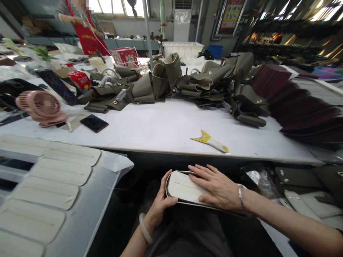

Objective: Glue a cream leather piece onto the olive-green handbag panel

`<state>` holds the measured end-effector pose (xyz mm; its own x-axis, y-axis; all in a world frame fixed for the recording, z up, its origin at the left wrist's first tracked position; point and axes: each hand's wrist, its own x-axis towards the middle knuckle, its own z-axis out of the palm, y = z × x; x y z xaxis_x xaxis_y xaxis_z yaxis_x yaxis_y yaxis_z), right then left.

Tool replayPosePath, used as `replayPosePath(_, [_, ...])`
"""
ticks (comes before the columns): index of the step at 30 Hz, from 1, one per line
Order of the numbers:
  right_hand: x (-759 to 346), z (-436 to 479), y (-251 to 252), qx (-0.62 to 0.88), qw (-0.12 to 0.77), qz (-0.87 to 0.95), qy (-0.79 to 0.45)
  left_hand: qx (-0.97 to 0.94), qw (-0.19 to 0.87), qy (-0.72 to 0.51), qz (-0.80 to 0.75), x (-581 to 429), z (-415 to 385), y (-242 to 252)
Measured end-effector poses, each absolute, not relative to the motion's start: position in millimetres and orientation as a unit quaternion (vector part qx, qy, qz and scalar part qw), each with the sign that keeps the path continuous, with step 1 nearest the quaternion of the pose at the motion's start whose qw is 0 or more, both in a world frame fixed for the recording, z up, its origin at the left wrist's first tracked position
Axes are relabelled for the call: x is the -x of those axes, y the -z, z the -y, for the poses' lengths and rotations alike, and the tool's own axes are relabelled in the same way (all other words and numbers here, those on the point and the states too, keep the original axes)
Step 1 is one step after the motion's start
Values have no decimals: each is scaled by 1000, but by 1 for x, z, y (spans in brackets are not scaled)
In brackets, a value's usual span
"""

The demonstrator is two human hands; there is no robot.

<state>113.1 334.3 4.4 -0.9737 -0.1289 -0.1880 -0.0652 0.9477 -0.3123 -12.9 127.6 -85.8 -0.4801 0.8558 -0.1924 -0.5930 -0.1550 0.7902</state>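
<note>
At left, pale round-ended panels (44, 192) are lying in a row. Near, at the middle, your half-curled left hand (158, 207) is clasping the left end of a rimmed cream panel (182, 186); your right hand (220, 187) is resting flat across it, fingers outstretched.

Glaring windows (118, 6), blurred stretched edges

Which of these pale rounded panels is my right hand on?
The pale panel between your left hand and right hand, banded around its rounded end; the other panels lie on the translucent surface at left.
</note>
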Motion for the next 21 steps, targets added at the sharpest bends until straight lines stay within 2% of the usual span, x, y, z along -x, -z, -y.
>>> replayPosePath(4, [-110,-324,4,56,13,-992,110,-113,473,-768,-417,9,-128,84])
replayPosePath(9, [-112,-319,14,43,-67,-986,150,-86,502,-782,-359,7,-126,83])
replayPosePath(16, [-111,-322,14,39,-54,-989,134,86,491,-807,-316,8,-140,91])
replayPosePath(21, [-107,-320,7,87,-10,-992,92,105,474,-805,-340,9,-141,102])
